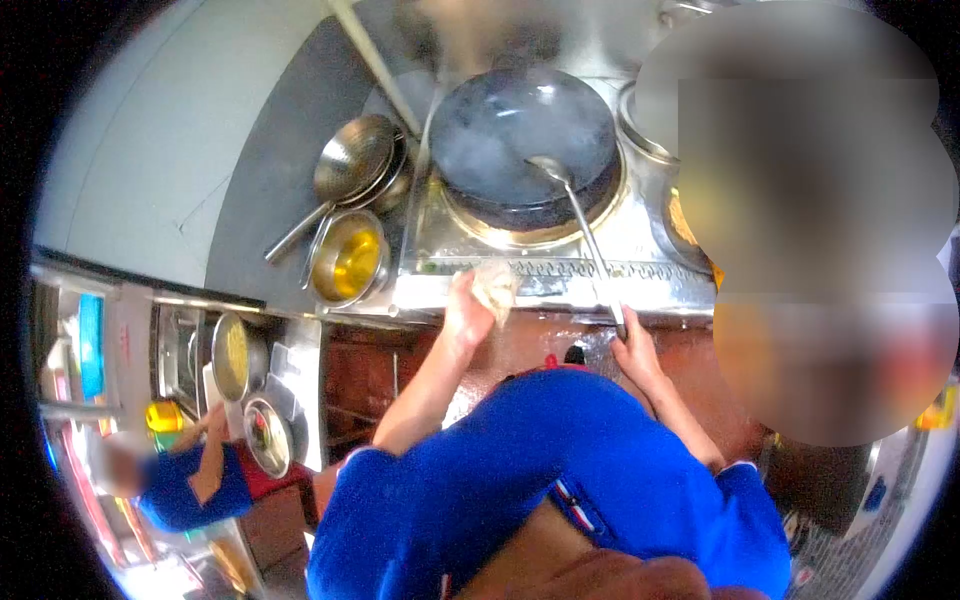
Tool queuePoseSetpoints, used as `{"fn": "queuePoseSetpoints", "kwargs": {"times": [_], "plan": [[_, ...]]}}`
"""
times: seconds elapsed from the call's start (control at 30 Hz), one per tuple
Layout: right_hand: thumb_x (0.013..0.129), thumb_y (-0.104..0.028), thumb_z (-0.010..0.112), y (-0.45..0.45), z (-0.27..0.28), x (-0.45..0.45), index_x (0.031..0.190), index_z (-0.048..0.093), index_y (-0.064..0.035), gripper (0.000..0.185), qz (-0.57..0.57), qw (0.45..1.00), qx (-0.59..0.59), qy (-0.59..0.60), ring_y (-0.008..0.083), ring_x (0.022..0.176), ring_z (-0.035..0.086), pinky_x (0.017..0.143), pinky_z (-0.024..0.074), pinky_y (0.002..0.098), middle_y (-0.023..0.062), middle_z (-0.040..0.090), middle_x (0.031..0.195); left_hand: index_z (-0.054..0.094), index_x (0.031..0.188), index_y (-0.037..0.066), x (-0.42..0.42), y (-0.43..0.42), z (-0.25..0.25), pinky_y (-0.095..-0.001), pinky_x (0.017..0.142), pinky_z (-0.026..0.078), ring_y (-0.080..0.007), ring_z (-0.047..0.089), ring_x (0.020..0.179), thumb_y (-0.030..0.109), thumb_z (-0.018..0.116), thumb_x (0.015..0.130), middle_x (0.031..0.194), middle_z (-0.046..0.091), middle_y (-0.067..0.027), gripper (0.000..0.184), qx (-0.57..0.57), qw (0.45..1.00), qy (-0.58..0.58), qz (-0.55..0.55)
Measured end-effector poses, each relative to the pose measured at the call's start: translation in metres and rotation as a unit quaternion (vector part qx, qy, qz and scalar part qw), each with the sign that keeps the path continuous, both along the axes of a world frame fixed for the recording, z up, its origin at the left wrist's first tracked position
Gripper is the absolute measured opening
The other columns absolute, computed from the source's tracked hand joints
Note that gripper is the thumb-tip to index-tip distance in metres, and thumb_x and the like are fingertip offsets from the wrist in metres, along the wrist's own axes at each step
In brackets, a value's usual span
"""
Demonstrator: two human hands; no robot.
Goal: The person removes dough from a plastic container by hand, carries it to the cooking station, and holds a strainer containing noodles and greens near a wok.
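Note:
My left hand is closed around a pale, crumpled cloth at the front edge of the stove. In my right hand is the handle of a long metal ladle. The ladle's bowl end rests inside a large dark wok, from which steam or smoke rises. The wok sits on a round burner ring. To its left, a metal bowl holds yellow liquid that looks like oil. A perforated strainer lies over another metal vessel behind that bowl.
A metal stove top surrounds the burner, with a round rim on its right. At far left, a person in blue stands by a counter with a pan and a bowl. The right side is blurred out.

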State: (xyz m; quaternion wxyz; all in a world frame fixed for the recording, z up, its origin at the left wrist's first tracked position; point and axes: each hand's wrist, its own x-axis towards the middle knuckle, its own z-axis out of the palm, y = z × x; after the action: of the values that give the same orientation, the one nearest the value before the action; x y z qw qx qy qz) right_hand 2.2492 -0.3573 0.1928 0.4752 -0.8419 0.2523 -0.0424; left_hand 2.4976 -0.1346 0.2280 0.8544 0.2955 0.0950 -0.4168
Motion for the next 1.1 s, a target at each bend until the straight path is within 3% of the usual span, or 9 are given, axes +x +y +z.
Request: {"fn": "queuePoseSetpoints", "kwargs": {"times": [0.13, 0.17, 0.43, 0.5, 0.67, 0.8, 0.9, 0.93, 1.1], "plan": [[0.084, -0.005, 0.06, -0.055, 0.021, 0.036, 0.149, 0.035, -0.0046, 0.069, 0.0, 0.998, 0.022, -0.067, 0.0303, 0.085, 0.063, 0.079, 0.0505, 0.0367, 0.023, 0.063, 0.098, 0.053, 0.113, 0.002, 0.054, -0.061, -0.006, -0.046, 0.095, 0.047, -0.0316, 0.061, 0.105, 0.036, 0.041, 0.099, 0.11, 0.063, -0.0189, 0.039, -0.046, 0.999, 0.001, 0.003], [0.084, -0.003, 0.058, -0.071, 0.029, 0.051, 0.147, 0.036, -0.004, 0.067, 0.014, 0.987, -0.097, -0.125, 0.0326, 0.084, 0.064, 0.079, 0.0512, 0.0384, 0.0221, 0.064, 0.098, 0.053, 0.11, 0.003, 0.056, -0.081, 0.01, -0.0468, 0.096, 0.046, -0.0318, 0.061, 0.104, 0.039, 0.038, 0.101, 0.108, 0.063, -0.0191, 0.04, 0.011, 0.999, -0.009, 0.032], [0.083, -0.004, 0.053, -0.16, 0.165, 0.26, 0.132, 0.047, -0.0009, 0.05, 0.016, 0.966, -0.252, -0.054, 0.0474, 0.102, 0.062, 0.086, 0.0493, 0.0518, 0.0299, 0.065, 0.104, 0.058, 0.115, -0.002, 0.088, -0.164, -0.043, -0.0459, 0.082, 0.053, -0.0314, 0.063, 0.097, 0.018, 0.065, 0.091, 0.109, 0.064, -0.0173, 0.031, 0.112, 0.981, 0.082, 0.139], [0.082, -0.003, 0.052, -0.174, 0.18, 0.321, 0.123, 0.051, 0.0003, 0.041, 0.038, 0.956, -0.289, -0.024, 0.0477, 0.1, 0.062, 0.085, 0.0495, 0.0523, 0.0299, 0.066, 0.101, 0.059, 0.111, -0.005, 0.109, -0.17, -0.078, -0.0462, 0.078, 0.054, -0.0313, 0.064, 0.092, 0.01, 0.063, 0.088, 0.104, 0.065, -0.0182, 0.027, 0.153, 0.98, 0.103, 0.069], [0.081, -0.003, 0.052, -0.171, 0.173, 0.383, 0.107, 0.056, 0.001, 0.026, 0.17, 0.927, -0.329, 0.057, 0.0458, 0.098, 0.063, 0.083, 0.0494, 0.0531, 0.0301, 0.066, 0.099, 0.06, 0.097, -0.012, 0.102, -0.162, -0.043, -0.0463, 0.069, 0.05, -0.0269, 0.062, 0.081, 0.002, 0.062, 0.073, 0.094, 0.064, -0.017, 0.028, 0.245, 0.95, 0.049, 0.185], [0.079, -0.002, 0.052, -0.131, 0.214, 0.372, 0.114, 0.057, 0.0032, 0.035, 0.15, 0.889, -0.405, 0.152, 0.0437, 0.086, 0.067, 0.075, 0.0521, 0.05, 0.0316, 0.066, 0.098, 0.059, 0.079, -0.008, 0.112, -0.131, -0.041, -0.044, 0.057, 0.045, -0.0235, 0.057, 0.066, -0.002, 0.06, 0.068, 0.078, 0.061, -0.0129, 0.013, 0.23, 0.956, 0.015, 0.181], [0.077, -0.002, 0.052, -0.092, 0.263, 0.355, 0.115, 0.058, 0.0044, 0.038, 0.146, 0.913, -0.354, 0.14, 0.0412, 0.072, 0.068, 0.064, 0.0527, 0.0475, 0.0308, 0.067, 0.095, 0.058, 0.082, -0.007, 0.125, -0.099, -0.031, -0.0443, 0.05, 0.045, -0.0239, 0.056, 0.063, -0.002, 0.06, 0.069, 0.076, 0.059, -0.0126, 0.014, 0.178, 0.969, 0.016, 0.168], [0.076, -0.001, 0.053, -0.096, 0.272, 0.359, 0.112, 0.06, 0.0051, 0.038, 0.17, 0.902, -0.356, 0.176, 0.0389, 0.062, 0.067, 0.054, 0.0509, 0.0449, 0.0289, 0.068, 0.09, 0.056, 0.088, -0.004, 0.12, -0.067, 0.023, -0.0455, 0.045, 0.047, -0.0266, 0.058, 0.06, -0.002, 0.059, 0.071, 0.075, 0.057, -0.0124, 0.017, 0.149, 0.975, 0.066, 0.15], [0.075, 0.004, 0.054, -0.076, 0.309, 0.366, 0.113, 0.057, 0.0027, 0.038, 0.185, 0.904, -0.368, 0.109, 0.0267, 0.051, 0.059, 0.043, 0.0427, 0.0401, 0.0188, 0.061, 0.075, 0.047, 0.094, -0.002, 0.168, -0.02, 0.016, -0.0575, 0.046, 0.054, -0.038, 0.06, 0.054, -0.002, 0.054, 0.076, 0.072, 0.052, -0.0172, 0.019, 0.008, 0.99, 0.137, 0.04]]}}
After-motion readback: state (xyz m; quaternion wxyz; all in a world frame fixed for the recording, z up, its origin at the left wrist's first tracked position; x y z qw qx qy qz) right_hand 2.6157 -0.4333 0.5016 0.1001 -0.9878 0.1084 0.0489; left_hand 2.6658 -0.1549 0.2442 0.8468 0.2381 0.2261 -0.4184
